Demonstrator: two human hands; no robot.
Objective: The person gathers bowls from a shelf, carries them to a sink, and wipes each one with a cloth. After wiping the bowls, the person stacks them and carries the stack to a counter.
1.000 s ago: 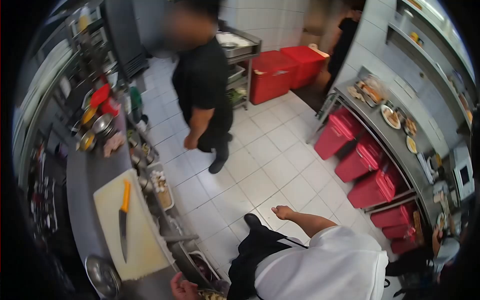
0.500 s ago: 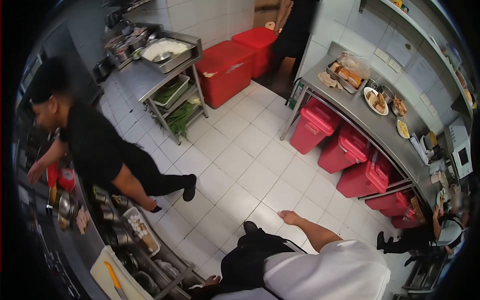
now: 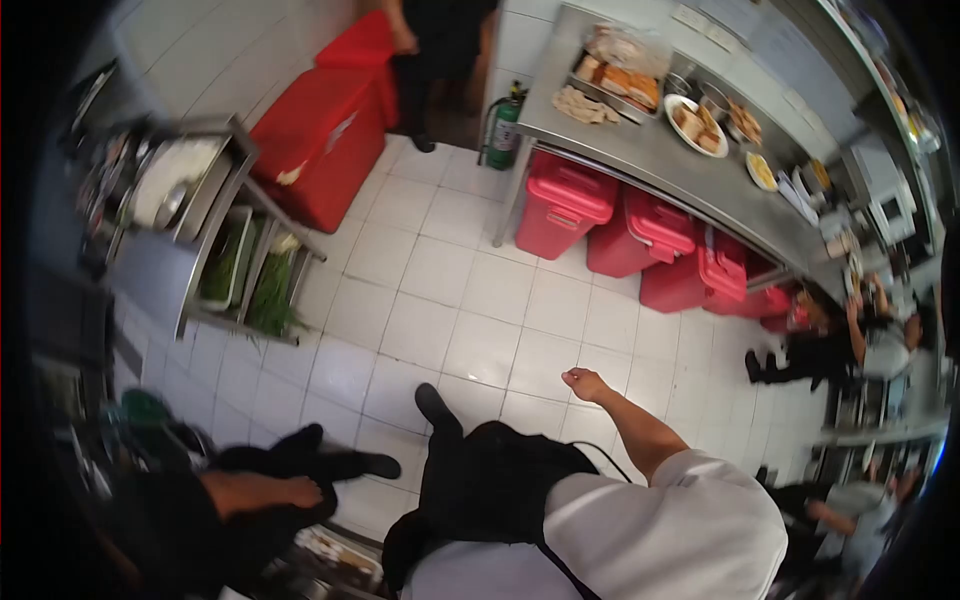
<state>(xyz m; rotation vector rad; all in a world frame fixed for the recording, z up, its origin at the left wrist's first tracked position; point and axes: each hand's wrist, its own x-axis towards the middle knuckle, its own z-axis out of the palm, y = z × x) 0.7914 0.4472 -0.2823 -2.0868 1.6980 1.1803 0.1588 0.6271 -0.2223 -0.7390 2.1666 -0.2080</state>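
My right hand (image 3: 585,384) hangs out in front of my white sleeve, over the tiled floor. Its fingers are curled together, and no object shows in it. My left hand is out of sight below my dark apron (image 3: 490,475). Ahead of my right hand stand red lidded bins (image 3: 566,200) beneath a long steel counter (image 3: 640,150), none of them touched by me. On that counter lie a metal tray of bread-like pieces (image 3: 630,84), a white oval plate of food (image 3: 697,126) and a small yellow dish (image 3: 762,171).
White floor tiles (image 3: 430,270) run between the counter and a steel rack (image 3: 150,262) with greens (image 3: 272,295). Large red containers (image 3: 325,150) and a fire extinguisher (image 3: 504,135) stand at the back. A co-worker (image 3: 170,510) is close on my left; other people stand at the doorway and far right.
My view has swung left and moved forward. The co-worker on the left now appears lower and nearer. My right hand's fingers look more curled, and my left hand has dropped out of view.
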